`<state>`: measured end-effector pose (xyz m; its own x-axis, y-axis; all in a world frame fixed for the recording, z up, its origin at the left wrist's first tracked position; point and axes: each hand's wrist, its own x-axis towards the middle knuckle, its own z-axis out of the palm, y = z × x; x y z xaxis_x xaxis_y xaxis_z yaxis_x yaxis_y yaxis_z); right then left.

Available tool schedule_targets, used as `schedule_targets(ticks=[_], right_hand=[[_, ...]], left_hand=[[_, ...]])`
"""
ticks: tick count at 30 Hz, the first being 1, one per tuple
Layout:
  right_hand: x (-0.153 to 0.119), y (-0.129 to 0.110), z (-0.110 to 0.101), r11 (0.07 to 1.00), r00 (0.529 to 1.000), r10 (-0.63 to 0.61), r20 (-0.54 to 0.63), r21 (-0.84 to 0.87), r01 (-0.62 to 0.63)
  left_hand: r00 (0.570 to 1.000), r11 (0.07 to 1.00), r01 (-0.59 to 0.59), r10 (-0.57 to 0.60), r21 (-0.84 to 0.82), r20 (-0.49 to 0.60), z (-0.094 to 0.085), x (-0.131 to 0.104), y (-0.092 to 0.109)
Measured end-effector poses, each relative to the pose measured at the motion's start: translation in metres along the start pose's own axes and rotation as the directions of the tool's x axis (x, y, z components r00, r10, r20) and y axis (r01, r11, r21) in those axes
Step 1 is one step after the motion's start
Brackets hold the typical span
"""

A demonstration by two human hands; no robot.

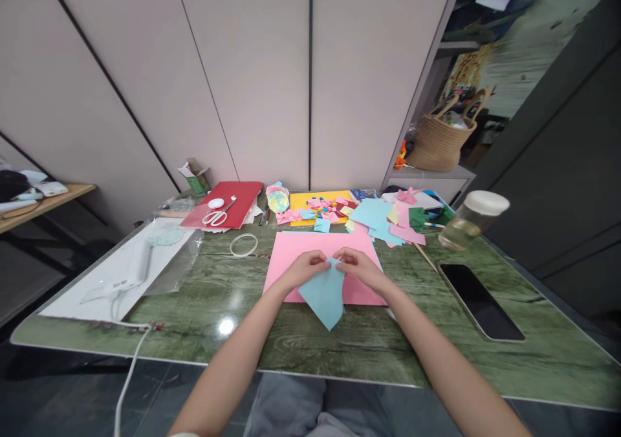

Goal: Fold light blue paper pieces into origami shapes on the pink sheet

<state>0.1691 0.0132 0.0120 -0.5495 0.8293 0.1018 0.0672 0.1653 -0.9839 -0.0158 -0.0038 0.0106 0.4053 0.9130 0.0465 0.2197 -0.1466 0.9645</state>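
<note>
A light blue paper (326, 295) is held between my two hands, its lower corner pointing down toward the table's front edge. My left hand (306, 267) pinches the top of the paper from the left. From the right, my right hand (358, 266) pinches it near the same upper corner, with the fingertips of both hands close together. Beneath my hands lies a pink sheet (286, 256) on the green table (213, 295).
Behind are a red folder (245, 198) with white scissors (215, 217), a yellow sheet (298, 199) with small folded papers, and loose blue paper (371, 213). A lidded bottle (466, 227) and a phone (480, 301) are at right; a white power strip (144, 262) is at left.
</note>
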Motion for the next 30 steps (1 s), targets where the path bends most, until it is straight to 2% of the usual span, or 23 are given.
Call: schedule_targets(ticks=[3, 6, 11, 15, 22, 30], right_hand=[[-0.001, -0.002, 0.0, 0.997, 0.999, -0.047, -0.015, -0.058, 0.047], [-0.001, -0.001, 0.001, 0.995, 0.999, -0.038, 0.011, -0.095, 0.039], [-0.001, 0.002, 0.001, 0.993, 0.999, -0.041, 0.019, -0.107, 0.042], [0.0, 0.004, 0.001, 0.992, 0.997, -0.053, 0.064, -0.108, 0.059], [0.0, 0.003, 0.003, 0.993, 0.996, -0.03, 0.085, -0.107, 0.039], [-0.002, 0.0, 0.004, 0.997, 0.995, -0.001, 0.103, -0.082, 0.009]], left_hand=[[0.996, 0.997, 0.072, -0.071, -0.005, 0.046, -0.002, -0.002, 0.004], [0.989, 0.995, 0.101, -0.102, 0.016, 0.109, -0.003, -0.004, 0.01], [0.989, 0.995, 0.073, -0.082, 0.075, 0.126, -0.003, -0.006, 0.015], [0.989, 0.992, 0.019, -0.037, 0.124, 0.141, -0.003, -0.006, 0.012], [0.989, 0.965, -0.014, -0.024, 0.263, 0.143, -0.002, -0.006, 0.011], [0.991, 0.968, -0.016, -0.019, 0.252, 0.134, 0.0, -0.009, 0.017]])
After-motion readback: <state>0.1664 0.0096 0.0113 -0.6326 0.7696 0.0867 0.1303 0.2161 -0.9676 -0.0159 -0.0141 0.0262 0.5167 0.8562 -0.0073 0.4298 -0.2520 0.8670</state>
